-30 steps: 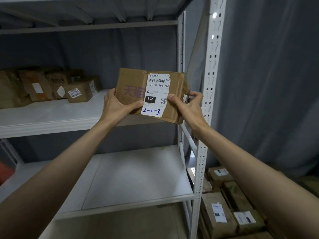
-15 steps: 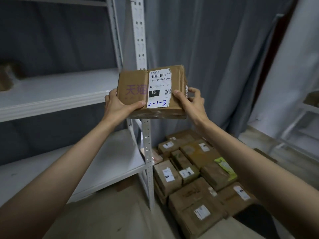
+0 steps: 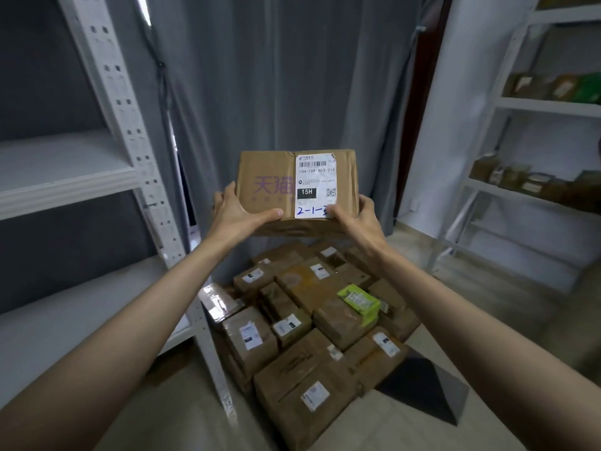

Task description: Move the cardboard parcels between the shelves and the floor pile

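The room is dim, with cool grey light. A bright streak of glare sits on the white perforated metal shelf post (image 3: 143,177) near its top. The brown cardboard parcel with a white label (image 3: 296,187) is sharp and readable. The white shelving with blurred boxes (image 3: 533,187) at right is soft. Wide-angle distortion bends the edges; forearms loom large.

Both arms reach forward; the left hand (image 3: 235,214) and right hand (image 3: 357,219) grip a parcel (image 3: 276,177) from either side.
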